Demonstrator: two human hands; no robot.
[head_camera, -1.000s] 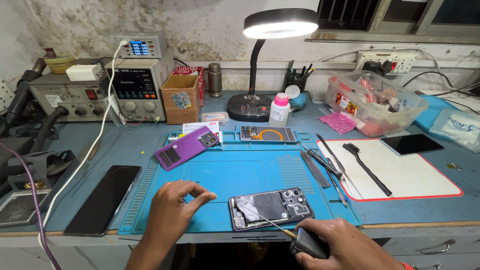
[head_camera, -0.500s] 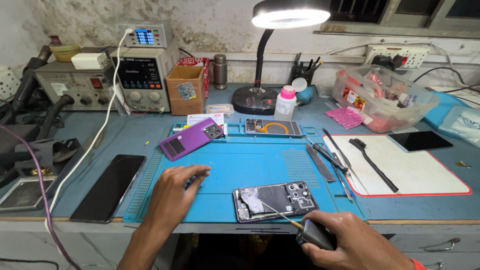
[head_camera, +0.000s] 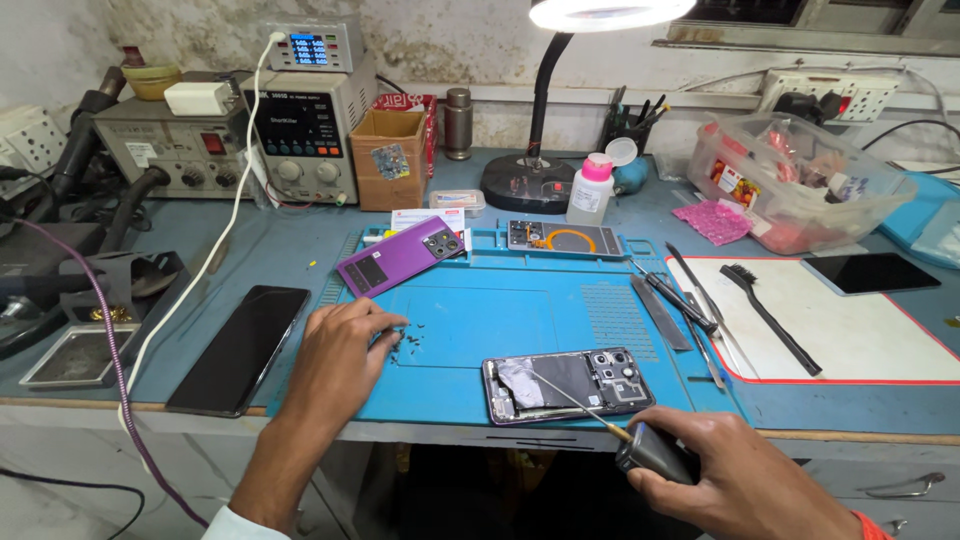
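The left hand (head_camera: 345, 345) had shifted onto small dark screws (head_camera: 408, 342), fingers curled. The right hand (head_camera: 735, 480) gripped a black-handled screwdriver (head_camera: 655, 453) over the opened grey phone (head_camera: 567, 385).

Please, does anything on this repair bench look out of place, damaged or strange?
Little stands out. The opened phone lies with its back cover off, insides exposed, beside the right hand holding a screwdriver. Tiny loose screws lie scattered on the blue mat by the left hand.
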